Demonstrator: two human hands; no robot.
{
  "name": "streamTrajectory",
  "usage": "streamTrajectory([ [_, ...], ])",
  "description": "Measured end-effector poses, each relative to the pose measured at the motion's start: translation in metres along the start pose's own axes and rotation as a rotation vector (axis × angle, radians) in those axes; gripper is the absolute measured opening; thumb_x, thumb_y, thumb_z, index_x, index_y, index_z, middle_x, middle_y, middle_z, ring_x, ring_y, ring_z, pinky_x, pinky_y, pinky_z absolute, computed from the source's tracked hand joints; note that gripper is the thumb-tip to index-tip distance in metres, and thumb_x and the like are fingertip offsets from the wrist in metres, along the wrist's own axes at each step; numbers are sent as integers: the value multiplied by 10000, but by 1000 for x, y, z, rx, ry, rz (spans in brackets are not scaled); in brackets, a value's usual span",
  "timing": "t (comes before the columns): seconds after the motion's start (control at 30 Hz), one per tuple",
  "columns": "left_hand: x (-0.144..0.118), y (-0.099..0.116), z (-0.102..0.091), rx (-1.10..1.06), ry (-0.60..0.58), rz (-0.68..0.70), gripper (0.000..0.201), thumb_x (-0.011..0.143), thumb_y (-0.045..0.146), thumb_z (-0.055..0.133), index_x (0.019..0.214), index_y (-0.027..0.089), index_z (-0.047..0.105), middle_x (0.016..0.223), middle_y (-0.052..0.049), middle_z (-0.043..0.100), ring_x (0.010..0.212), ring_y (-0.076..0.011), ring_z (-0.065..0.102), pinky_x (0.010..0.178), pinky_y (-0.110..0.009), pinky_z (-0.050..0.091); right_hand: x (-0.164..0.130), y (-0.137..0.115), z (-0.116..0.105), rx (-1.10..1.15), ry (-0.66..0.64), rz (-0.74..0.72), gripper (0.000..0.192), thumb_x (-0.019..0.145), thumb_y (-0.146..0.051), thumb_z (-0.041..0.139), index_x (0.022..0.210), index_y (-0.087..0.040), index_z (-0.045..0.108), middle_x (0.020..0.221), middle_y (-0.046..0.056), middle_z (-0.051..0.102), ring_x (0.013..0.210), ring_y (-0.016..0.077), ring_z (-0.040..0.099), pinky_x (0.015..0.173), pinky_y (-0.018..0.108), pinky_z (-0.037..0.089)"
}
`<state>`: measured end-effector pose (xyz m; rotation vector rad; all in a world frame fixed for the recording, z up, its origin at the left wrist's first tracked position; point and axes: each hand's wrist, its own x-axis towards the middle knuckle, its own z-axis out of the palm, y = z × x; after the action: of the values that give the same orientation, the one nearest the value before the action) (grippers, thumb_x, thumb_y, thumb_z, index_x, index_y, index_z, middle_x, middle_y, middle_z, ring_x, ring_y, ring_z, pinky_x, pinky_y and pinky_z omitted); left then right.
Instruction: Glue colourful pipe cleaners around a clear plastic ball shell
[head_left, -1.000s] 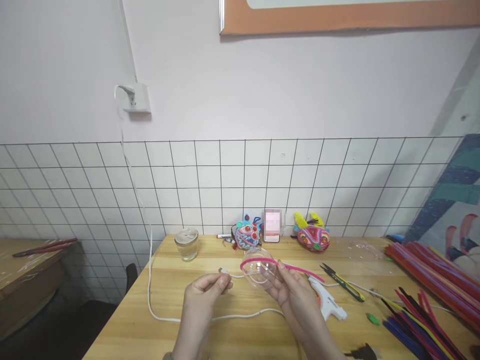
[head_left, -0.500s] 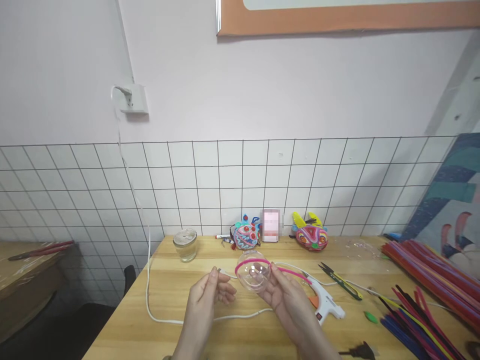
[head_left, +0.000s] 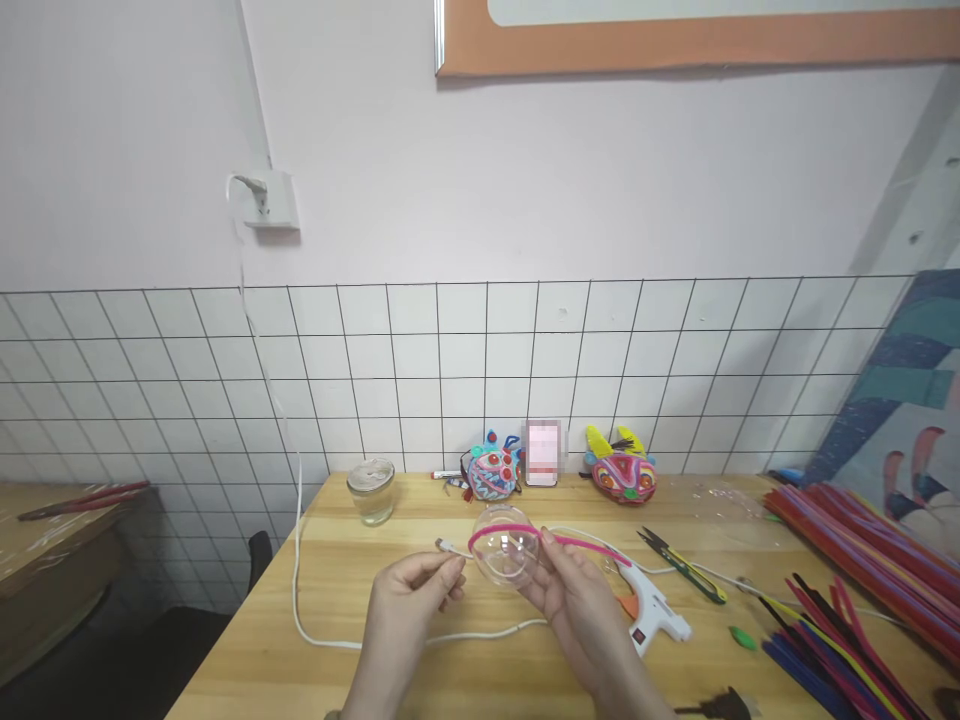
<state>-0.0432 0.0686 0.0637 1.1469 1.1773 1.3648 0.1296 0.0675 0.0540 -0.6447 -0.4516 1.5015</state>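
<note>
My right hand (head_left: 581, 615) grips a clear plastic ball (head_left: 501, 570) by its right side. A pink pipe cleaner (head_left: 592, 545) is pinched there too; it curves across the ball, and its tail sticks out to the right over the glue gun. My left hand (head_left: 412, 610) is just left of the ball, apart from it, with thumb and fingertips pressed together. Whatever lies between those fingertips, if anything, is hidden. Beneath the pipe cleaner's tail lies a white glue gun (head_left: 654, 610), partly covered by my right hand.
Green-handled snips (head_left: 686, 570) and bundled pipe cleaners (head_left: 832, 640) lie to the right. Two decorated craft pieces (head_left: 493, 472) (head_left: 622, 475) and a phone (head_left: 542, 455) stand along the wall. A glass jar (head_left: 372, 495) is at back left. White cable (head_left: 322, 642) crosses the wooden table.
My left hand's thumb and fingers have closed together, and the hand has turned slightly toward the ball. The ball and pipe cleaner stay almost where they were in my right hand.
</note>
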Motion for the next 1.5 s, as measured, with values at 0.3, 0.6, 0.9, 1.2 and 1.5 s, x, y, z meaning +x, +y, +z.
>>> streamTrajectory([
  [0.3, -1, -2, 0, 48, 50, -72, 537, 642, 670, 593, 417, 184, 548, 297, 27, 434, 311, -103, 373, 381, -238, 271, 1, -2, -4, -86, 63, -96, 266, 644, -321, 828, 713, -172, 619, 747, 10, 757, 771, 180, 704, 692, 303, 586],
  [0.6, -3, -15, -1, -3, -163, -147, 994, 564, 380, 805, 1404, 155, 325, 995, -95, 642, 750, -184, 614, 691, -303, 466, 0, 4, -2, -211, 84, -187, 315, 648, -397, 810, 829, -175, 678, 929, 49, 761, 939, 218, 675, 774, 322, 570],
  [0.9, -19, 7, 7, -411, -321, -296, 861, 787, 387, 664, 1449, 264, 127, 1273, -152, 543, 1043, -251, 601, 873, -394, 435, -19, 24, 7, -698, -4, -407, 397, 771, -454, 661, 1092, -220, 661, 1237, 101, 648, 1194, 270, 551, 979, 393, 480],
  [1.2, -14, -10, 19, -443, -113, -232, 1104, 520, 376, 853, 1434, 277, 241, 1296, -180, 489, 1176, -316, 522, 927, -401, 427, -22, 30, 6, -698, -38, -431, 193, 747, -400, 704, 848, -237, 717, 1265, 108, 621, 1191, 294, 543, 996, 420, 449],
  [1.5, -14, -5, 20, -316, -80, -109, 1083, 546, 389, 824, 1431, 208, 227, 1207, -185, 519, 1184, -319, 507, 866, -394, 486, -21, 34, 5, -674, 19, -486, 198, 703, -426, 728, 770, -241, 708, 1242, 108, 636, 1181, 314, 540, 993, 436, 432],
])
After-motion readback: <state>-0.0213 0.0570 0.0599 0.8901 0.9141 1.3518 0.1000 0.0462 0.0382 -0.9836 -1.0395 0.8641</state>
